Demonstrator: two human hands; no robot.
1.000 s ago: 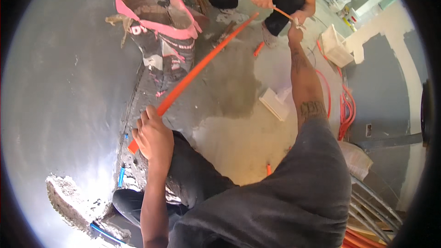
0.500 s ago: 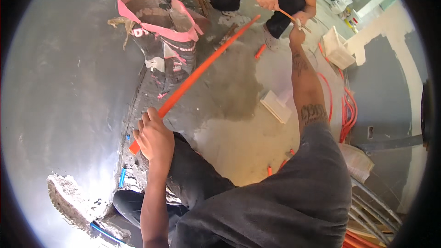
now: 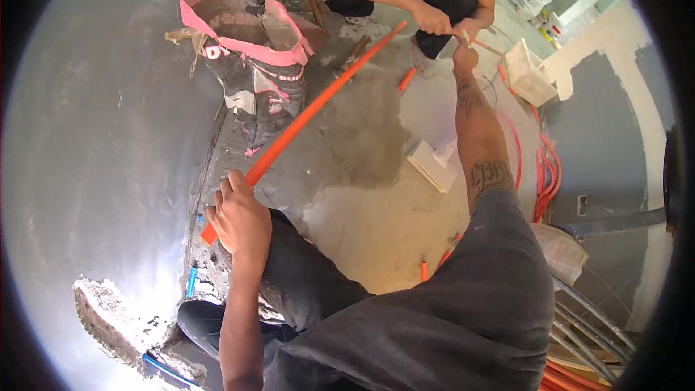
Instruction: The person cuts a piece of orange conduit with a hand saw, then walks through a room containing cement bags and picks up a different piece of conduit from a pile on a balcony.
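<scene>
My left hand (image 3: 241, 213) is closed around a long orange plastic pipe (image 3: 315, 110) near its lower end; the pipe slants up and away to the right. With my arm stretched far forward, my right hand (image 3: 465, 59) meets the hands of a co-worker (image 3: 433, 20) who squats opposite me. Its fingers are bunched at a small whitish thing too small to name. A thin orange-brown rod (image 3: 489, 48) passes through the co-worker's hands beside my fingertips. Their overlapping fingers partly hide my grip.
An open sack with a pink rim (image 3: 289, 58) stands by the grey wall at left. A white block (image 3: 432, 168) and short orange pipe pieces (image 3: 407, 80) lie on the floor. On the right are a white bin (image 3: 528, 72) and orange hoses (image 3: 548, 181). Broken wall (image 3: 108, 311) exposes a blue pipe.
The co-worker's hands have come closer together and nearer my right hand, and the thin rod has shifted down and right. My left hand still holds the pipe in nearly the same place.
</scene>
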